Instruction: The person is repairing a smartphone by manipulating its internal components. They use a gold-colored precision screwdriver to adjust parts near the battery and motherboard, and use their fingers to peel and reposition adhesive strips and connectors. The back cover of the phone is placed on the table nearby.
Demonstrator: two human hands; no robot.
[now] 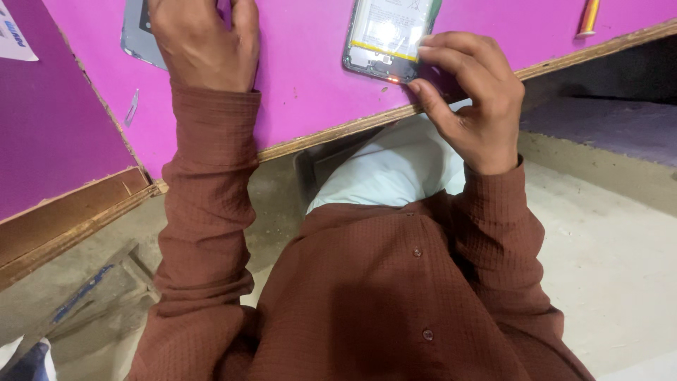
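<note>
An opened phone (386, 35) lies with its back off on the pink tabletop (303, 92), showing a white battery and a small red glow at its near edge. My right hand (471, 106) pinches its near right corner, thumb under the edge and fingertips on top. Over at the top left, my left hand (203, 44) rests on a grey back cover (135, 37). The fingers of that hand run out of the frame, so its grip is hidden.
The tabletop has a wooden front edge (331, 134). An orange-gold rod-shaped tool (588, 17) lies at the top right, a small clear sliver (132, 107) at the left. A second pink panel (49, 127) carries a white sticker. Concrete floor lies below.
</note>
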